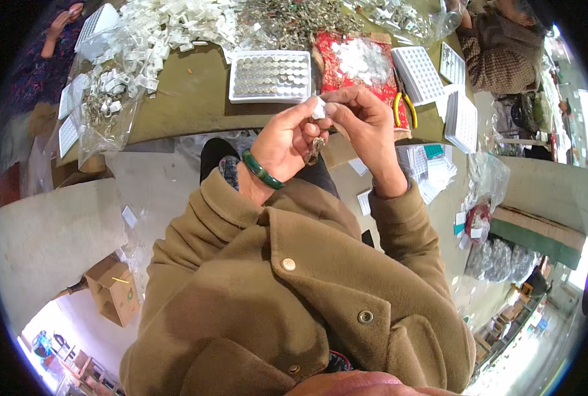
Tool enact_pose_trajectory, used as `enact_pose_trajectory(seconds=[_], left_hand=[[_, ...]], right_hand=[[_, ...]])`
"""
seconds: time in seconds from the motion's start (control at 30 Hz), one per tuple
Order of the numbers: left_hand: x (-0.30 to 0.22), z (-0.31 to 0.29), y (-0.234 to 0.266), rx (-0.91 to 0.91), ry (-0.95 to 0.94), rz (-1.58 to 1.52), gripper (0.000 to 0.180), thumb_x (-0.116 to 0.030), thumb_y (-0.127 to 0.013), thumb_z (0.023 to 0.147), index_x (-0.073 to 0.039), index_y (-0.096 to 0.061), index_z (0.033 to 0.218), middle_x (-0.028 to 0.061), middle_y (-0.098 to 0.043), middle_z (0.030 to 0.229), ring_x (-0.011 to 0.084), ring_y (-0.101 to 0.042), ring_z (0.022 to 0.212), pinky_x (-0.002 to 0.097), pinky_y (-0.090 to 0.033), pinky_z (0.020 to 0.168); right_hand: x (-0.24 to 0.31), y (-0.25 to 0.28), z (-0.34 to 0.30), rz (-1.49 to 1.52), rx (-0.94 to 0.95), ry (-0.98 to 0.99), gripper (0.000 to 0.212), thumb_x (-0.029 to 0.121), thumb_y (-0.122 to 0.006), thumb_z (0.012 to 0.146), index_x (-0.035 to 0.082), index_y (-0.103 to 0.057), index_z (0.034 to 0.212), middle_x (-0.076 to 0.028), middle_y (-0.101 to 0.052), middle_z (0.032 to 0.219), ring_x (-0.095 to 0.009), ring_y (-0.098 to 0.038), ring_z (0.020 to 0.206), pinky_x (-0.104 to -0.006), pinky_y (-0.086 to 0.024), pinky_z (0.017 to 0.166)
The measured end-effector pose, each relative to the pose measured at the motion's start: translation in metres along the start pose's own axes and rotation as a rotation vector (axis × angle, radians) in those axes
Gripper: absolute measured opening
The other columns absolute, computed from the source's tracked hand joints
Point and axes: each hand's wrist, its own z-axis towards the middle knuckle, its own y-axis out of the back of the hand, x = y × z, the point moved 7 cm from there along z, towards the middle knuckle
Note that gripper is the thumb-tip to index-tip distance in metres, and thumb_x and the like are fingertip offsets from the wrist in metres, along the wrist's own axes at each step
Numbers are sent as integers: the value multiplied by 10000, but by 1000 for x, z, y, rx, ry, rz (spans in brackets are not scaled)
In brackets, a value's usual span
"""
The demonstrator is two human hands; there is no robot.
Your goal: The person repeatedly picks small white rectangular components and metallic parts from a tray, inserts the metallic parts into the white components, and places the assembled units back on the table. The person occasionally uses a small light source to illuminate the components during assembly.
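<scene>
A thick brown coat [241,290] with a wide lapel [337,280] is covering the torso, a shiny round button [288,264] and a ringed metal snap [365,317] dotting its front. The left hand [279,140] is wearing a dark green bangle [263,170]; a patterned inner cuff [228,170] is peeking from the sleeve [201,218].

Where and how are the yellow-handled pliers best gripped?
Grip the pliers around both yellow handles, probably with the right hand from the near side: the handles splay toward that side, while the head points away. That hand is currently at a small white piece.
</scene>
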Motion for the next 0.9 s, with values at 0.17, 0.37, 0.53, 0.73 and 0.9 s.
enact_pose_trajectory(seconds=[0.17,0.37,0.53,0.73,0.9], left_hand=[[-3,-18,9,-203,-12,101,239,-296,-532,982,-66,-592,1010,1,-606,843,48,-535,644,232,-442,552],[-16,-27,11,-175,-53,266,179,-216,-551,978,-51,-620,960,38,-658,842,30,-523,603,227,-496,659],[-28,-34,17,-129,-80,254,177,-230,-556,976,-63,-616,985,37,-656,839,17,-506,588,239,-497,661],[-42,-43,21,-135,-64,165,170,-238,-560,975,-84,-609,1025,15,-639,827,15,-504,586,231,-484,646],[-49,-44,18,-140,-97,157,151,-236,-584,961,-94,-604,1009,2,-635,824,16,-513,608,197,-462,630]], right_hand=[[10,-7,-6,-262,8,-36,141,20,-615,910,-25,-628,1043,-25,-649,933,-67,-590,836,-215,-490,747],[19,-28,0,-546,156,46,73,11,-609,895,-11,-629,961,-16,-651,900,-76,-578,833,-252,-483,759],[17,-39,13,-392,205,-47,108,50,-642,879,-18,-645,963,-36,-665,831,-78,-583,778,-255,-487,706],[24,-60,24,-574,263,63,112,29,-635,864,-15,-645,966,-75,-657,814,-110,-589,734,-270,-488,677],[32,-71,33,-684,311,160,128,-7,-610,853,-8,-641,978,-100,-653,835,-135,-628,801,-292,-507,711]])
